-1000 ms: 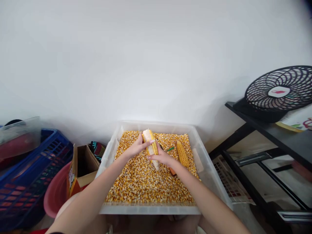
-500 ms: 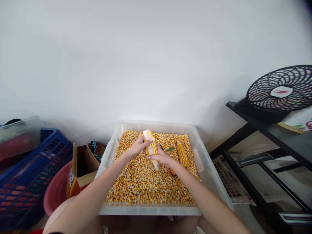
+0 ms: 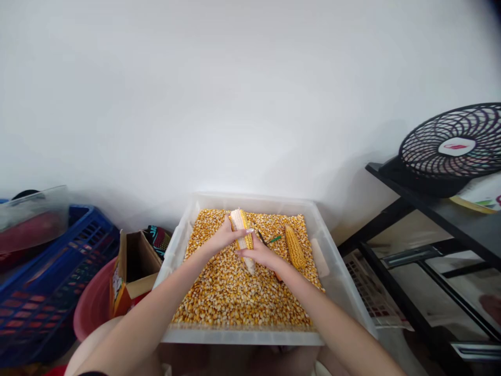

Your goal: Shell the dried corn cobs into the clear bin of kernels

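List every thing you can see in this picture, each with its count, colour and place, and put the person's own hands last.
Tub: one, clear plastic, centre, in front of the person.
Loose kernels: too many to count, yellow, filling the tub.
Held cob: one, yellow and white, partly stripped, above the kernels.
Whole cob: one, yellow, lying on the kernels at right.
Green stick: one, on the kernels between the cobs.
Cardboard box: one, brown, left of the tub.
Crate: one, blue, far left.
Basin: one, pink, beside the box.
Fan: one, black, on the shelf at right.
Shelf: one, black, right.
Left hand: gripping the held cob.
Right hand: gripping the held cob.
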`<act>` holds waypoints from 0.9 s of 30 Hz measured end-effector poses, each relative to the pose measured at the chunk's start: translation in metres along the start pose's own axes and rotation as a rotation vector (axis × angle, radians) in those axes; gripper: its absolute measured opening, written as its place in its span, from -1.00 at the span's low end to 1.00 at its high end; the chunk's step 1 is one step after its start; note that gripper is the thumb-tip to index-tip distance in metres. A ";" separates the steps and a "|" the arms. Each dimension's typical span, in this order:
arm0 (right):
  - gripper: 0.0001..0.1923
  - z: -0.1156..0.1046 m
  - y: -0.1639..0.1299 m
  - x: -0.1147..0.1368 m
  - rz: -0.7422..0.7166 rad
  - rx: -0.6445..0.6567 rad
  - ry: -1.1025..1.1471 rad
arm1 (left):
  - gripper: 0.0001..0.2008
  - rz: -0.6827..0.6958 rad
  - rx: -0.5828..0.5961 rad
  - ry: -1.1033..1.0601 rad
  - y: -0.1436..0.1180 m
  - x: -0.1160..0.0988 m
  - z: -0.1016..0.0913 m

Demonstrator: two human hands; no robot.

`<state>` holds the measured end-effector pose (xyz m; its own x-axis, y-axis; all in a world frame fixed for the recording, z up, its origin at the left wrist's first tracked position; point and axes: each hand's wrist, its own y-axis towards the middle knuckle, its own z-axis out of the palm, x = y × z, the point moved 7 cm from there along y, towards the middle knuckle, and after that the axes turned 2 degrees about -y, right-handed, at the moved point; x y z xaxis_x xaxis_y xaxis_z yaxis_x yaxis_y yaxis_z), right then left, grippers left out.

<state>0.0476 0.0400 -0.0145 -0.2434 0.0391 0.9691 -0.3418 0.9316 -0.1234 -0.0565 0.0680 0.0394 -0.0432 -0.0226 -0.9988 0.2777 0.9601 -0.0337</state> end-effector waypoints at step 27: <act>-0.24 -0.007 -0.006 0.019 -0.006 0.021 0.147 | -0.28 -0.040 0.237 -0.122 -0.004 -0.010 0.008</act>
<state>0.0515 0.0379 0.0062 -0.1060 0.0873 0.9905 -0.3626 0.9241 -0.1203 -0.0497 0.0620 0.0492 0.0533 -0.1068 -0.9928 0.4953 0.8661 -0.0666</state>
